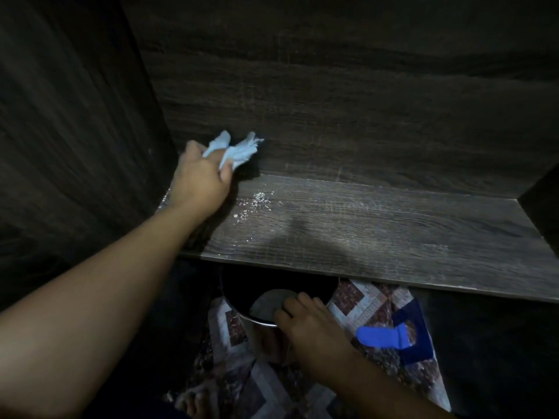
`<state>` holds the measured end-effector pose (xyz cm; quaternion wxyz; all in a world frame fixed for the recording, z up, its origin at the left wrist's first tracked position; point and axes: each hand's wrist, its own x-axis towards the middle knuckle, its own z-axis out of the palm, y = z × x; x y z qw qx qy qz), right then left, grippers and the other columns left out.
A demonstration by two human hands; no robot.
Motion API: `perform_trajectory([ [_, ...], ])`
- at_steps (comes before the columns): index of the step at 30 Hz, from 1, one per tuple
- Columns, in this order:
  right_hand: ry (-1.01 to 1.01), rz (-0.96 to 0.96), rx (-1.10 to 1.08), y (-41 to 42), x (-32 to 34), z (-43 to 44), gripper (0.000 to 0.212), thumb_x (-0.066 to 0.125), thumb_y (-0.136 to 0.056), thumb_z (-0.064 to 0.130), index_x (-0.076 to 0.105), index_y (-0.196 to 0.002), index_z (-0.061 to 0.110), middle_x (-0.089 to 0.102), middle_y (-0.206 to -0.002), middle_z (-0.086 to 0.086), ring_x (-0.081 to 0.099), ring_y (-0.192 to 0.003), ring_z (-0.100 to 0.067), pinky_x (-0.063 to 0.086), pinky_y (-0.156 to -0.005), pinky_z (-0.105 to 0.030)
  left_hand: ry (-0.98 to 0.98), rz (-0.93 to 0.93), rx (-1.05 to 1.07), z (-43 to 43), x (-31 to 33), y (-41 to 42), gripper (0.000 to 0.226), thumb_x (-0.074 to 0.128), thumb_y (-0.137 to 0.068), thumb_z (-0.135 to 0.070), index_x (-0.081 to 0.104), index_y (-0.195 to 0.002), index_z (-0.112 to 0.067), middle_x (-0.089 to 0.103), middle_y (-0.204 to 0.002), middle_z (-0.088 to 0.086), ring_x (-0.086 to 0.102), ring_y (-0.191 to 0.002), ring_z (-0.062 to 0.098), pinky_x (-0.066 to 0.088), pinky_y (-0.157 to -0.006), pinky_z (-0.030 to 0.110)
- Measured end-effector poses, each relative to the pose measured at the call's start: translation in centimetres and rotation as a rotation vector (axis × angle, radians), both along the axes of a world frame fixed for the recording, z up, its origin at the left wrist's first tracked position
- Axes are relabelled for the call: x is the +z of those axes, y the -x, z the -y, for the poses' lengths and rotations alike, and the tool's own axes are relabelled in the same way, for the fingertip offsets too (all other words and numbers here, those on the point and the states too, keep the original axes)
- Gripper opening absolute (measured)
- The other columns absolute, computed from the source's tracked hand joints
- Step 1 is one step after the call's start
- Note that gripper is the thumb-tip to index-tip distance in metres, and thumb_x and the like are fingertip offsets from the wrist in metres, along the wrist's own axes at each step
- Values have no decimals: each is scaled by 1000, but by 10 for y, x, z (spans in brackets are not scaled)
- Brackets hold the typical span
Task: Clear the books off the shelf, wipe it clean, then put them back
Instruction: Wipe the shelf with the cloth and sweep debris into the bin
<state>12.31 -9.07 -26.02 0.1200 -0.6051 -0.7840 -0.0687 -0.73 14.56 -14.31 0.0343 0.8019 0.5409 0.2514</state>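
The dark wood shelf (378, 234) holds no books. White dust specks (257, 201) lie on its left part. My left hand (199, 179) grips a crumpled light blue cloth (236, 151) at the shelf's back left corner, against the back panel. Below the shelf's front edge, my right hand (308, 325) holds the rim of a round metal bin (266, 309), fingers curled over its edge. No books are in view.
The shelf's left side panel (75, 131) stands close beside my left arm; the right side panel (541, 207) closes the far end. A patterned rug (375, 303) covers the floor, with a blue object (381, 335) lying on it to the right of the bin.
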Motion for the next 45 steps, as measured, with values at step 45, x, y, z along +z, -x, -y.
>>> perform_trajectory([
  [45,-32,6,97,-11,17,40,33,36,-74,17,67,-85,20,60,-83,2,41,-84,-17,29,-70,-26,95,69,-318,54,0,-17,31,53,-96,-17,62,-125,-10,51,-110,18,51,-103,35,39,-96,34],
])
